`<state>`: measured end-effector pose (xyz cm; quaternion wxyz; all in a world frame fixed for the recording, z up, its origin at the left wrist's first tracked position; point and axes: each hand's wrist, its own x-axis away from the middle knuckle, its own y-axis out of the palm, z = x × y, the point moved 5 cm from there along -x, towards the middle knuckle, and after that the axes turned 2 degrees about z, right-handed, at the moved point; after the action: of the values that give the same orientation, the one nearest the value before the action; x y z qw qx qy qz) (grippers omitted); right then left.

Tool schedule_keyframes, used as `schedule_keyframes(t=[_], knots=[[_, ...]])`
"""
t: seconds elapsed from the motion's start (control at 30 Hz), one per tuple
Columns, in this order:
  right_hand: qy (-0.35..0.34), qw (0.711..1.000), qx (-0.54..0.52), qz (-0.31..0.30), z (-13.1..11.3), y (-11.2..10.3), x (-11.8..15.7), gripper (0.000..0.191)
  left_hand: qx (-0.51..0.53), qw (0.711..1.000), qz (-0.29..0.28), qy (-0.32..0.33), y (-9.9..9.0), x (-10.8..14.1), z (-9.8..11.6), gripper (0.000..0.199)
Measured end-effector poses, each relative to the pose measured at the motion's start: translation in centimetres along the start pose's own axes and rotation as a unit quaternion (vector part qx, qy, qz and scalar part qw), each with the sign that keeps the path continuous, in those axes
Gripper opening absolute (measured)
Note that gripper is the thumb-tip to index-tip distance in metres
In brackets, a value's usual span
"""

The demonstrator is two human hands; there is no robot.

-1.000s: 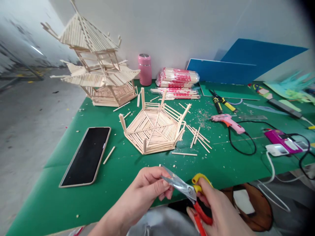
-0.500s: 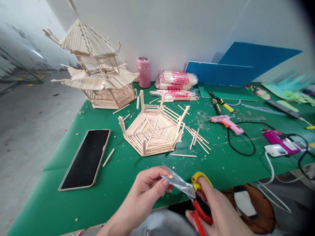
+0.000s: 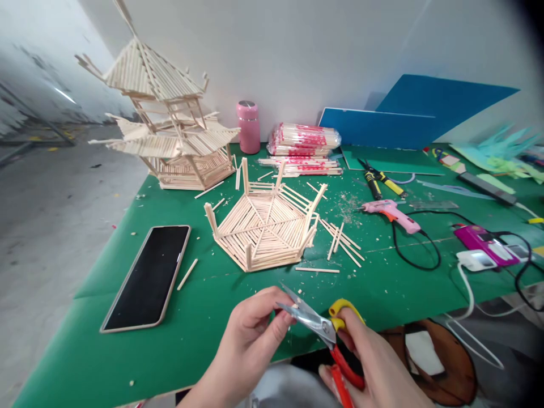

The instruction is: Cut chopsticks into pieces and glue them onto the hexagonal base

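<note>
My right hand [image 3: 361,357] is closed round the red and yellow handles of a pair of scissors [image 3: 317,324], whose blades are apart and point up and left. My left hand [image 3: 257,334] pinches a short piece of wooden stick [image 3: 296,306]; only its pale end shows, lying between the blades. Beyond the hands stands a hexagonal stick base [image 3: 266,226] with upright posts at its corners. Loose sticks [image 3: 342,241] lie to the right of it, and one single stick [image 3: 317,270] lies just in front.
A stick pagoda [image 3: 170,130] stands at the back left, beside a pink flask [image 3: 249,127] and bagged sticks [image 3: 304,139]. A phone [image 3: 148,277] lies left. Pliers [image 3: 380,178], a corded pink glue gun [image 3: 393,215] and a purple power strip [image 3: 484,243] are right.
Hardly anything differs. Both hands and the scissors keep nearly the same place, with the blades still apart around the stick end. The view has shifted very slightly.
</note>
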<state>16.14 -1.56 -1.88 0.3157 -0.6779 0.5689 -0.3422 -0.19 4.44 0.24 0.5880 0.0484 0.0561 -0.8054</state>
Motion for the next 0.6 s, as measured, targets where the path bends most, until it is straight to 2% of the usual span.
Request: schedule_keyframes(t=[0.33, 0.47, 0.6], knots=[[0.022, 1.0, -0.012, 0.006, 0.3, 0.5, 0.0, 0.035, -0.164, 0.975, 0.031, 0.15, -0.1, 0.3, 1.3, 0.02], [0.032, 0.999, -0.021, -0.01, 0.3, 0.7, 0.0, 0.036, -0.2, 0.966, 0.034, 0.162, -0.1, 0.5, 1.4, 0.018], [0.042, 0.999, -0.004, -0.019, 0.4, 0.8, 0.1, 0.044, -0.223, 0.96, 0.039, 0.166, 0.1, 0.5, 1.5, 0.018]])
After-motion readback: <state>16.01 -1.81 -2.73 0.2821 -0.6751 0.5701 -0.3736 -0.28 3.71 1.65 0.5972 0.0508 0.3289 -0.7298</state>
